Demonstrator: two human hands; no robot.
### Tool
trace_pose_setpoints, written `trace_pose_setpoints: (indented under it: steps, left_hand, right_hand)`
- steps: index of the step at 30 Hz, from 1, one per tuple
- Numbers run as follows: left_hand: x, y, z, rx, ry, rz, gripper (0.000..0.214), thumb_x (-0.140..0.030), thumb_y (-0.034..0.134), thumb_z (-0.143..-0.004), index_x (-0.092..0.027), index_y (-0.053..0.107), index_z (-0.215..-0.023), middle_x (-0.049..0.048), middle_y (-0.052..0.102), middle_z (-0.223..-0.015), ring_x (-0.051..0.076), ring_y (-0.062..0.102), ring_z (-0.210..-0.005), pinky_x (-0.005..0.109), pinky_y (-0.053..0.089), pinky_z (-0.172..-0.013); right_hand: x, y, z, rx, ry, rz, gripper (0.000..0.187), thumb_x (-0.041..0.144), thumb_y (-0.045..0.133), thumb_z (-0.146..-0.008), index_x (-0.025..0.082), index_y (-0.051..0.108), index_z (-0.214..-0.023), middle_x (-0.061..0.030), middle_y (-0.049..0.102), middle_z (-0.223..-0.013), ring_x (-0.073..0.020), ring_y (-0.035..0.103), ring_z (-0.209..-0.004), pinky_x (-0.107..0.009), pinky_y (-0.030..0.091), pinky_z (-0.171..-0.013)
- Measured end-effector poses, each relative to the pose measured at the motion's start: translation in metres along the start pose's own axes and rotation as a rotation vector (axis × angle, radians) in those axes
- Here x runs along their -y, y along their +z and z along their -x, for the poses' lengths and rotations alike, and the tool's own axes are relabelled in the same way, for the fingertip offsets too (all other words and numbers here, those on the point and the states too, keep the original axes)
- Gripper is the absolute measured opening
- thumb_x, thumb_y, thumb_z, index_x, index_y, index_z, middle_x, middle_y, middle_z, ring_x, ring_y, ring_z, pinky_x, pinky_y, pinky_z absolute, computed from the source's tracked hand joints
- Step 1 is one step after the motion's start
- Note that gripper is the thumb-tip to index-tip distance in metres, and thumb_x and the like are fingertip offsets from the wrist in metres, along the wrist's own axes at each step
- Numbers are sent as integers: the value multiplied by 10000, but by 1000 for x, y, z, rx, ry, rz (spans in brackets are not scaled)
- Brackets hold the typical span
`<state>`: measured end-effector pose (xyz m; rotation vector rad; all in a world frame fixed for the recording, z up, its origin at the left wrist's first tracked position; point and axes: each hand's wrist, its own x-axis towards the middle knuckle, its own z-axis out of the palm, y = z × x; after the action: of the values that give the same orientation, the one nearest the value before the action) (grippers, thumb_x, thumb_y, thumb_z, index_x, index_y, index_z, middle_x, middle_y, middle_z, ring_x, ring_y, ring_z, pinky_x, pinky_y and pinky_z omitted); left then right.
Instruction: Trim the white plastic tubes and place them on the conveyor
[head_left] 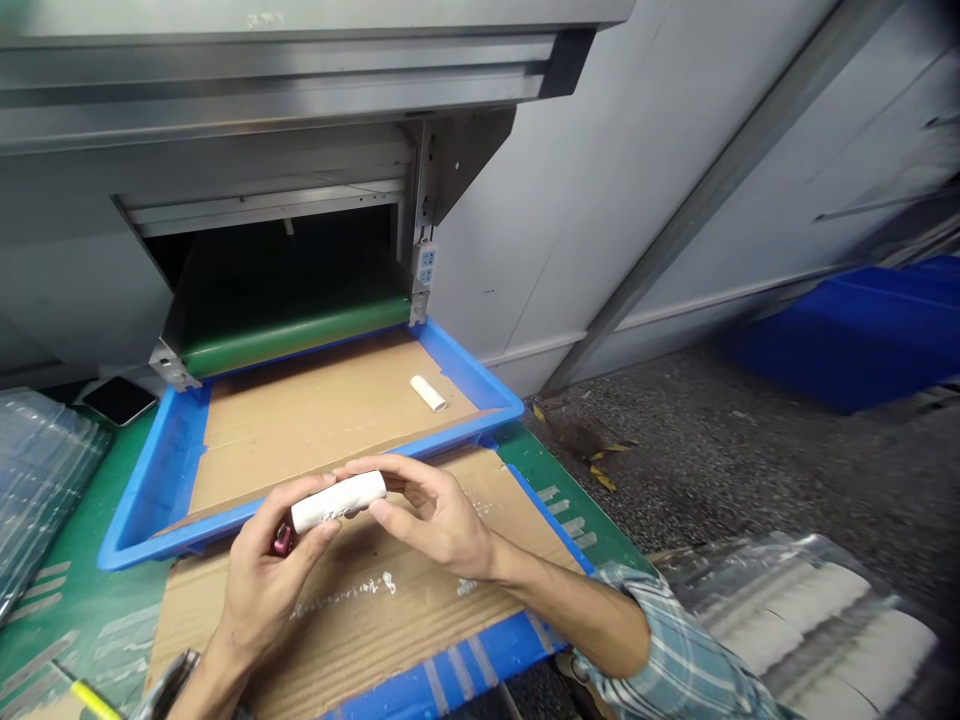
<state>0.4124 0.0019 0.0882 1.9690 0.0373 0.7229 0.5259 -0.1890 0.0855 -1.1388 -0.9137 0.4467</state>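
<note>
Left-hand (264,578), right-hand (444,522) grip around cylinder (339,499) (white)

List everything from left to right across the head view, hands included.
clear plastic trays → phone → left hand → white cylinder → right hand → yellow scraps on the floor → blue crate

**No Writing to Be Read**

The white tube (339,498) in the grip carries grey smudged marks, too blurred to make out as letters. Up beyond the grip, a small blue-and-white plate (426,266) on the metal post (416,195) shows no legible characters.
</note>
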Motion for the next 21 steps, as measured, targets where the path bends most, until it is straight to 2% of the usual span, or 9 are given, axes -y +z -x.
trace_pose_setpoints:
  steps: [2, 7, 9, 13, 21]
  left_hand:
    - [1, 0, 0, -1, 23, -8, 243, -349, 813, -923, -275, 787, -1153, 45, 831, -1118, 182, 800, -961, 202, 621, -792]
    - [2, 1, 1, 22, 116, -16, 237, -307, 794, -945, -291, 790, -1182, 38, 837, -1109, 184, 799, -941, 232, 628, -822]
    - [2, 2, 1, 27, 156, -21, 253, -287, 793, -946, -291, 788, -1199, 42, 835, -1088, 183, 790, -903, 236, 622, -782]
    - [5, 3, 0, 59, 221, -2, 309, -221, 779, -951, -297, 771, -1251, 37, 817, -1006, 154, 742, -780, 209, 563, -636]
    - [13, -1, 2, 110, 288, 27, 436, -119, 762, -941, -308, 728, -1333, 21, 798, -993, 131, 707, -770, 213, 540, -663]
  right_hand:
    - [1, -1, 0, 14, -11, -23, 337, 324, 665, -1050, 267, 690, -1382, -69, 766, -1322, -182, 761, -1106, -354, 591, -1041]
    - [3, 0, 0, 9, 26, -105, 352, 412, 648, -1051, 250, 709, -1357, -83, 768, -1287, -154, 752, -892, -336, 618, -903]
    - [3, 0, 0, -5, 45, -118, 374, 449, 656, -1039, 232, 717, -1336, -92, 766, -1275, -152, 737, -852, -334, 620, -874]
    - [2, 0, 0, -21, 39, -152, 401, 493, 689, -1005, 205, 739, -1279, -108, 766, -1267, -150, 718, -819, -329, 626, -846]
    - [1, 0, -1, -7, 29, -221, 370, 484, 718, -993, 197, 760, -1223, -118, 741, -1330, -137, 713, -817, -317, 615, -849]
